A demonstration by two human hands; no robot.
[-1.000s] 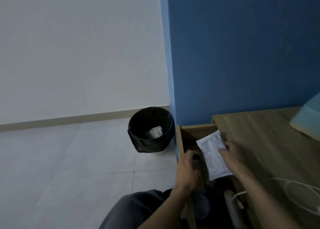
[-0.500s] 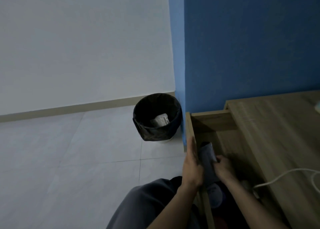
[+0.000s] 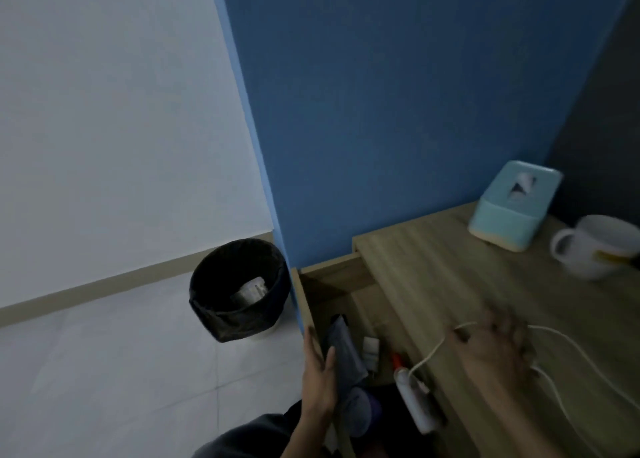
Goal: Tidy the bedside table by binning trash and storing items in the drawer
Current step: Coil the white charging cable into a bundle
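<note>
The bedside table's drawer (image 3: 332, 281) stands pulled out at the table's left side. Inside lie a dark flat packet (image 3: 343, 346), a small white item (image 3: 370, 348), a red item (image 3: 398, 359) and a white tube (image 3: 414, 402). My left hand (image 3: 318, 378) grips the drawer's front panel, thumb inside and fingers outside. My right hand (image 3: 491, 346), blurred, hovers with spread fingers over a white cable (image 3: 554, 340) on the wooden table top (image 3: 433, 267). A black-lined bin (image 3: 239, 289) with a pale wrapper in it stands on the floor to the left.
A light-blue tissue box (image 3: 516, 204) and a white mug (image 3: 599, 246) stand at the back right of the table top. A blue wall rises right behind the table and bin. My knee is at the bottom edge.
My right hand carried a white packet down into the drawer, then came out and moved right onto the table top above the cable. My left hand stayed at the drawer front.
</note>
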